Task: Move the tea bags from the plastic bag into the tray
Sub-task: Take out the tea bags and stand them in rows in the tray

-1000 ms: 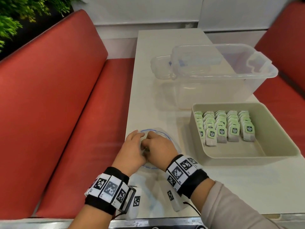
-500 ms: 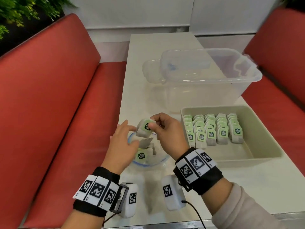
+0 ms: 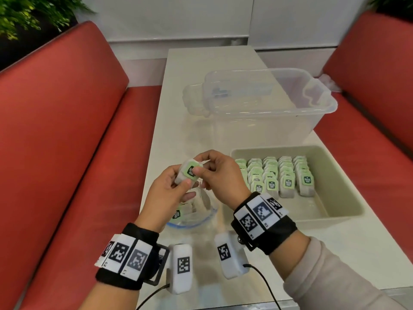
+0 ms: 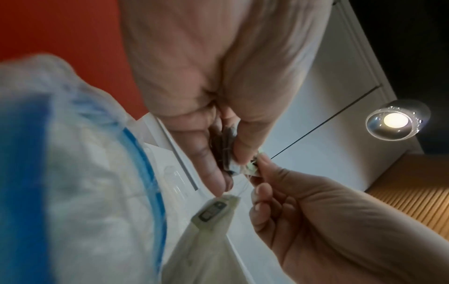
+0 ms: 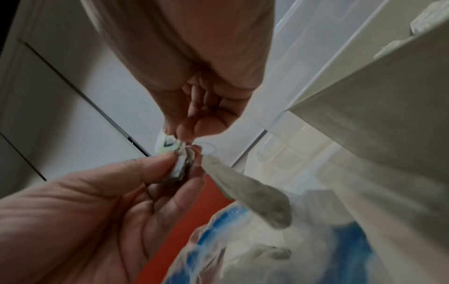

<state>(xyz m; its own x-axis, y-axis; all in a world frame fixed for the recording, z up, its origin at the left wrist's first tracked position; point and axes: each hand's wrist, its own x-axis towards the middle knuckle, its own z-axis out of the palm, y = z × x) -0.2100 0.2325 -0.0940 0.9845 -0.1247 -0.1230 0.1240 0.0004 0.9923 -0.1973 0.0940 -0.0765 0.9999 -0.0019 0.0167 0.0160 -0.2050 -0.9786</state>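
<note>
A: Where is the tea bag (image 3: 186, 173) just now?

B: Up in the air above the plastic bag (image 3: 196, 217), held between both hands. The left hand (image 3: 165, 193) pinches its lower part with thumb and fingers curled round it; the right hand (image 3: 220, 173) pinches the upper edge by the tag.

A: What does it look like?

B: A small whitish paper pouch with a pale green tag (image 3: 191, 170) that bears a dark label. In the left wrist view a second bag (image 4: 213, 211) with the same kind of tag hangs just below the fingers, on thin threads, it seems; I cannot tell exactly how it is attached. The right wrist view shows a grey-white pouch (image 5: 248, 190) dangling under the pinch.

A: And the plastic bag?

B: It lies on the table (image 3: 178, 130) under the hands, clear with a blue rim, its mouth open. More tea bags sit in it; one green tag (image 3: 176, 214) shows by the left wrist.

A: The tray (image 3: 342, 198)?

B: To the right of the hands, beige, on the table. Tea bags (image 3: 279, 175) stand upright in it in neat rows, tags facing the person, filling the far part. Behind it sits a clear tub (image 3: 312, 104).
</note>
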